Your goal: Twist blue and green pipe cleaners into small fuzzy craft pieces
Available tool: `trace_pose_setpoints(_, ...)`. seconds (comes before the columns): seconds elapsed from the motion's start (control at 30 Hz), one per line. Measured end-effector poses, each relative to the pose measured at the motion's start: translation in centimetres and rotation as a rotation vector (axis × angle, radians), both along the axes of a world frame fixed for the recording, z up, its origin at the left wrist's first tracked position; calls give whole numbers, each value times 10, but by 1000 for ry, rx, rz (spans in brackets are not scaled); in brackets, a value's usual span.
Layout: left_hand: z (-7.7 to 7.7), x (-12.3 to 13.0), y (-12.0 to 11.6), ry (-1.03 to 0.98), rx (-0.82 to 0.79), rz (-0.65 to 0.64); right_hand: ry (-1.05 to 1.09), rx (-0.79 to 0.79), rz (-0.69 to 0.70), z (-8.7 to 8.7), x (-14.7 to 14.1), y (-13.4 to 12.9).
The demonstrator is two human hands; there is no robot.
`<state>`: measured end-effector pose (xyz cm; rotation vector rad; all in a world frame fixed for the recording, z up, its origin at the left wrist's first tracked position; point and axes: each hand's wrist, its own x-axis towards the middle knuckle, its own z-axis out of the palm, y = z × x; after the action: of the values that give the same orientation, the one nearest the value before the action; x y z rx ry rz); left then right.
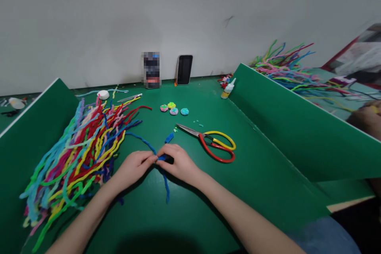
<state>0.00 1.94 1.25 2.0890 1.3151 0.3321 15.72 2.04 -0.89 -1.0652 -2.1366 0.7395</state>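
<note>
My left hand [139, 166] and my right hand [176, 162] meet over the green table, thumbs and fingertips pinched on a blue pipe cleaner [166, 190]. One end of it runs up and left toward the pile, another hangs toward me. A short folded blue piece [169, 138] lies just beyond my right hand; whether it joins the held one I cannot tell. Scissors [208, 139] with one yellow and one red handle lie to the right, blades pointing left. Several small coloured fuzzy rounds [174, 111] sit farther back.
A heap of multicoloured pipe cleaners [83, 143] fills the left side, with tweezers [129, 98] and a white cap [103, 95] behind. A phone [185, 70] leans on the wall. A glue bottle [228, 89] stands by the right green divider [285, 123]; a co-worker's hand [367, 117] is beyond.
</note>
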Motion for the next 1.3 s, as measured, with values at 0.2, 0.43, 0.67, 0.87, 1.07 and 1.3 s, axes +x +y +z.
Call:
trace_pose_setpoints(0.2, 6, -3, 3, -2, -94, -6, 76, -33, -11, -1, -1, 1)
trace_pose_setpoints(0.43, 9, -7, 7, -14, -129, -44, 125, -118, -20, 1, -2, 0)
trace_pose_setpoints(0.67, 14, -10, 7, 9, -173, -66, 131, -147, -24, 1, -1, -1)
trace_pose_setpoints(0.87, 17, -16, 8, 39, -211, -108, 90, -111, -12, 1, -1, -1)
trace_pose_setpoints(1.07, 20, -21, 7, 62, -233, -137, 55, -84, -7, 2, -2, -2)
trace_pose_setpoints(1.3, 24, -23, 5, 128, -236, -148, 44, -75, 4, 0, -3, -2)
